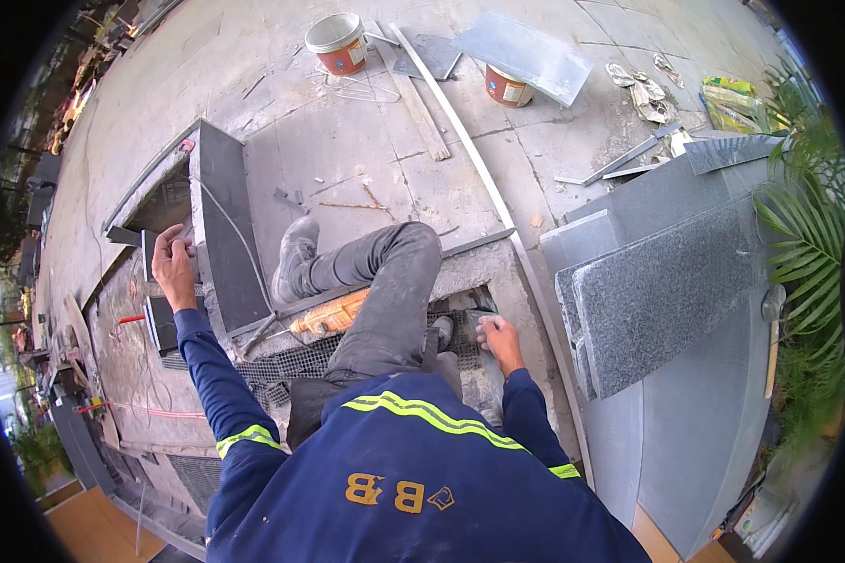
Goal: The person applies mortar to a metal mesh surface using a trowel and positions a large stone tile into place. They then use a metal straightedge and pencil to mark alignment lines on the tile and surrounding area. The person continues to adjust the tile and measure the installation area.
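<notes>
My left hand (173, 266) reaches out at the left with its fingers loosely bent and apart, beside the upright edge of a small dark stone piece (147, 255). I see nothing held in it. Just right of it stands a dark stone panel (223, 220) with a thin cable across its face. My right hand (500, 343) is closed over the side of a rough concrete opening (468, 298). What its fingers hold is too small to make out. Black mesh (300, 359) and an orange object (330, 313) lie by my bent leg.
Two buckets stand ahead, a white-rimmed one (340, 47) and one (509, 86) under a grey slab (524, 56). A long pale strip (469, 141) crosses the paving. Stacked granite slabs (662, 296) and a palm plant (812, 244) are at right.
</notes>
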The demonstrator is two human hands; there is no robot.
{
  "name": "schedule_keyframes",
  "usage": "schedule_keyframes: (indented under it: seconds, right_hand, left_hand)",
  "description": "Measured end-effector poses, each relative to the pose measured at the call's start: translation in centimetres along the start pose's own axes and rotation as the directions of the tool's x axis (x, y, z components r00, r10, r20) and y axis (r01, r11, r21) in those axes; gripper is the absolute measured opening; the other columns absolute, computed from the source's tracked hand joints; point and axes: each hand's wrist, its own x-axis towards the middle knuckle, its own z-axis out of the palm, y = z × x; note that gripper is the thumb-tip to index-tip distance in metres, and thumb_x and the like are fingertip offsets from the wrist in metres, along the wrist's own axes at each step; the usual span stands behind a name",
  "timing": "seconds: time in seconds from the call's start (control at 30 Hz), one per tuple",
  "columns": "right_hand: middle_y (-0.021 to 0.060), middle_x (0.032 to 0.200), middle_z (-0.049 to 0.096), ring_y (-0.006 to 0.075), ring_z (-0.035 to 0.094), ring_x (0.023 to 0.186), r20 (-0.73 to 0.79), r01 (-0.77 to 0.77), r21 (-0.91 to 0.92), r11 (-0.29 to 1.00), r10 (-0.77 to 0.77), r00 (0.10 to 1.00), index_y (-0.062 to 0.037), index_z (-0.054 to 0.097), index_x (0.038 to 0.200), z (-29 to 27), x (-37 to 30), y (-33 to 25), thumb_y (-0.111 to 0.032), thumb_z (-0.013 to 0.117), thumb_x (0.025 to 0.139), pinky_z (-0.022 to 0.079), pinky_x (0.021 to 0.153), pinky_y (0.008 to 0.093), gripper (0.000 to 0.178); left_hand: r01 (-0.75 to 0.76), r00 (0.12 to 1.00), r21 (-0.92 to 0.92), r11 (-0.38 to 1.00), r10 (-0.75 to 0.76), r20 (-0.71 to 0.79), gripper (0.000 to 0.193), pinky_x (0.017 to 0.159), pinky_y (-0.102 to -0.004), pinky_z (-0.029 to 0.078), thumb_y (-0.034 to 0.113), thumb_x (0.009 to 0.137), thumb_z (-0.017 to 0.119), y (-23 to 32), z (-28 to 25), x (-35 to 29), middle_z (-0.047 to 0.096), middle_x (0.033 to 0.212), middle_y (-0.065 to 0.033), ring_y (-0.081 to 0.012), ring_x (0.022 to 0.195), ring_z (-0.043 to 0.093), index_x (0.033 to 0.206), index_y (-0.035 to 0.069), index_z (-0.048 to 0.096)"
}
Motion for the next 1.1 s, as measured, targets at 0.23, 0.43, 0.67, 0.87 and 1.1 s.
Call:
schedule_keyframes:
  seconds: [0.23, 0.43, 0.67, 0.87, 1.1]
  right_hand:
    - [0.0088, 0.096, 0.075, 0.0138, 0.068, 0.074, -0.104, 0.017, 0.028, 0.999, -0.014, 0.994, -0.0004, 0.070, 0.115, 0.6, 4.3, -4.1, -0.019, 0.063, 0.097, 0.055, 0.063, 0.0286, 0.027]
    - [0.0089, 0.098, 0.074, 0.0153, 0.068, 0.076, -0.168, -0.176, 0.109, 0.978, 0.193, 0.967, 0.0004, 0.069, 0.119, 2.0, 11.4, -10.2, -0.025, 0.065, 0.099, 0.055, 0.065, 0.0297, 0.032]
    - [0.0093, 0.102, 0.073, 0.0159, 0.071, 0.086, -0.161, -0.399, 0.115, 0.910, 0.413, 0.896, -0.0009, 0.069, 0.121, 1.9, 18.6, -29.3, -0.025, 0.064, 0.101, 0.056, 0.070, 0.0301, 0.032]
    - [0.0168, 0.100, 0.076, 0.0270, 0.073, 0.089, -0.682, -0.309, 0.130, 0.942, 0.311, 0.662, -0.0036, 0.074, 0.115, -2.8, 17.4, -38.0, -0.023, 0.063, 0.093, 0.055, 0.085, 0.0367, 0.031]
    - [0.0218, 0.096, 0.075, 0.0380, 0.072, 0.095, -0.806, -0.175, 0.396, 0.901, 0.432, 0.403, -0.0029, 0.070, 0.110, -3.9, 18.6, -38.9, -0.022, 0.065, 0.092, 0.056, 0.084, 0.0441, 0.026]
  left_hand:
    - [0.103, 0.984, -0.101, 0.990, -0.087, 0.156, 0.026, 0.066, -0.0252, 0.052, 0.009, 0.093, 0.056, -2.6, 13.3, 9.0, 0.072, 0.085, -0.0066, -0.0096, 0.069, 0.064, 0.110, 0.000, 0.074]
    - [-0.088, 0.809, -0.222, 0.971, 0.200, 0.553, 0.025, 0.070, -0.0278, 0.053, 0.012, 0.093, 0.060, 5.7, 46.3, 24.6, 0.072, 0.083, -0.0094, -0.0136, 0.073, 0.066, 0.110, 0.002, 0.074]
    - [-0.454, 0.541, -0.209, 0.866, 0.455, 0.707, 0.029, 0.069, -0.0432, 0.051, 0.005, 0.077, 0.061, 6.3, 75.9, 31.7, 0.059, 0.071, -0.0122, -0.0286, 0.070, 0.060, 0.102, 0.006, 0.075]
    - [-0.452, 0.012, -0.171, 0.876, 0.197, 0.980, 0.019, 0.075, -0.0410, 0.060, 0.017, 0.078, 0.072, 9.2, 72.9, 24.3, 0.076, 0.084, -0.0166, -0.0313, 0.079, 0.074, 0.094, 0.011, 0.080]
    - [-0.446, -0.443, -0.297, 0.844, 0.080, 0.893, 0.024, 0.075, -0.0405, 0.058, 0.025, 0.087, 0.069, 17.8, 73.3, 20.6, 0.075, 0.084, -0.0171, -0.0313, 0.079, 0.075, 0.102, 0.007, 0.074]
